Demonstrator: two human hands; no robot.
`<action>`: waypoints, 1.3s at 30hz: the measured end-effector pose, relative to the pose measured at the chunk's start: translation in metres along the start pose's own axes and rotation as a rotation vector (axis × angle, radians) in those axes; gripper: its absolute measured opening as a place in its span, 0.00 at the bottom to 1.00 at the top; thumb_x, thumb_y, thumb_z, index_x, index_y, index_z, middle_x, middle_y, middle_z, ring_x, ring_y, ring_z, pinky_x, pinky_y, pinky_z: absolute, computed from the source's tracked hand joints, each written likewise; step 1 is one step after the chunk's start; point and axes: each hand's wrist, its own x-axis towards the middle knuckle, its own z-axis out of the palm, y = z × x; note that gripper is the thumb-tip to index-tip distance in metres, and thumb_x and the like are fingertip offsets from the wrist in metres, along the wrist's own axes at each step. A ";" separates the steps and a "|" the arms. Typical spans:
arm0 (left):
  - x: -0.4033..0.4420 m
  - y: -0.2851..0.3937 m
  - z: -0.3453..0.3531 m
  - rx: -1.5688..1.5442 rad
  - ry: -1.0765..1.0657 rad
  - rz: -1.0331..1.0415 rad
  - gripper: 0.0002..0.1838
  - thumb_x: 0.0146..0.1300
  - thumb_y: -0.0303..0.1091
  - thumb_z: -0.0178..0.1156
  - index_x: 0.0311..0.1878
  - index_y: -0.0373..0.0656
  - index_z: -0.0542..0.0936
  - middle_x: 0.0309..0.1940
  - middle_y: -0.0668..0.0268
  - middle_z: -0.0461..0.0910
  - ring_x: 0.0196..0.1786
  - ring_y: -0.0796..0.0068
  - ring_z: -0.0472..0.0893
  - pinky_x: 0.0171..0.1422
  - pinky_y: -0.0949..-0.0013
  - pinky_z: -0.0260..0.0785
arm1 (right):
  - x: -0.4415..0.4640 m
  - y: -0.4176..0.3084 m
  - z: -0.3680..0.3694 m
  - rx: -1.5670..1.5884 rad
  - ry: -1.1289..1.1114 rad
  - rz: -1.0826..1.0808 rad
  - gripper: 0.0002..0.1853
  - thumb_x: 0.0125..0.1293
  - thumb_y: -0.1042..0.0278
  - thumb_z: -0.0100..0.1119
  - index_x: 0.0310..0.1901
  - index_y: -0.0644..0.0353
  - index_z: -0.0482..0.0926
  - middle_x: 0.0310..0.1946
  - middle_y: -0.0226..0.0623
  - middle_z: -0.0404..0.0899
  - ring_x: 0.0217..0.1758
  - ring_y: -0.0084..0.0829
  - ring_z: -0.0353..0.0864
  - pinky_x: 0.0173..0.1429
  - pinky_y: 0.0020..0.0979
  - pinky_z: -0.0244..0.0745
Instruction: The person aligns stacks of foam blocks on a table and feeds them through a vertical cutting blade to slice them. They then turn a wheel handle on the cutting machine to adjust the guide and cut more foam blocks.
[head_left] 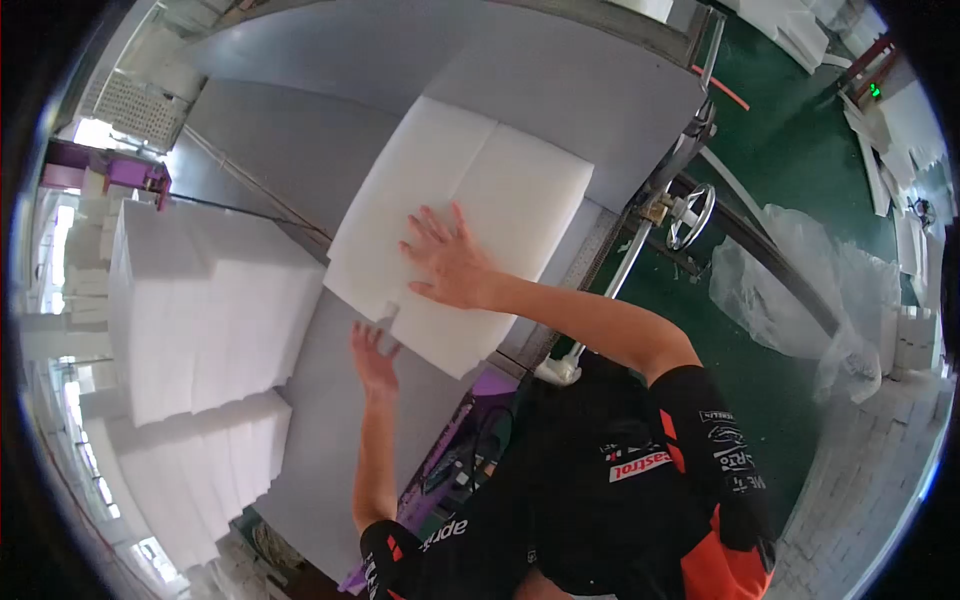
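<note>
Two white foam blocks [520, 190] lie side by side on a grey machine table [340, 430], with a seam running between them. My right hand [450, 265] rests on top of them, fingers spread and palm down. My left hand [374, 360] is at their near left edge, its fingers apart and pointing up toward a small notch in the edge. Whether the left fingertips touch the foam I cannot tell. Neither hand grips anything.
Tall stacks of white foam [210, 310] stand at the left beside the table. On the right are a metal handwheel [690, 217], rails, and a clear plastic sheet [800, 280] on the green floor [760, 150]. A purple machine frame [440, 450] runs below the table edge.
</note>
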 end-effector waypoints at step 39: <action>-0.027 0.035 0.115 -0.273 0.099 -0.305 0.29 0.67 0.54 0.38 0.65 0.46 0.61 0.57 0.57 0.70 0.54 0.62 0.72 0.59 0.61 0.65 | 0.009 -0.006 -0.010 -0.194 -0.059 -0.020 0.31 0.64 0.40 0.47 0.63 0.49 0.68 0.69 0.44 0.58 0.74 0.47 0.49 0.71 0.63 0.35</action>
